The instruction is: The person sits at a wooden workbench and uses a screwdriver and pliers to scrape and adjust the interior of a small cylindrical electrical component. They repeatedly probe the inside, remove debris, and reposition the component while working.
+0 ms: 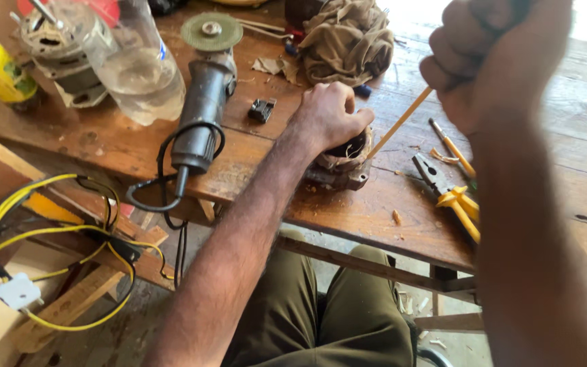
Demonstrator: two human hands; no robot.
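My left hand (331, 115) is curled shut into a loose fist, gripping the top rim of the motor stator (345, 162), a round rusty housing with copper windings that sits near the front edge of the wooden table (375, 211). Left forearm runs up from lower left, wrist bent slightly down onto the part. My right hand (494, 58) is raised close to the camera, fingers clenched tight around the upper end of a thin wooden stick (400, 123). The stick slants down-left and its tip reaches the stator's rim, just beside my left thumb. Right arm fills the right side, elbow low. Yellow-handled pliers (453, 190) lie right of the stator, an angle grinder (205, 102) left of it.
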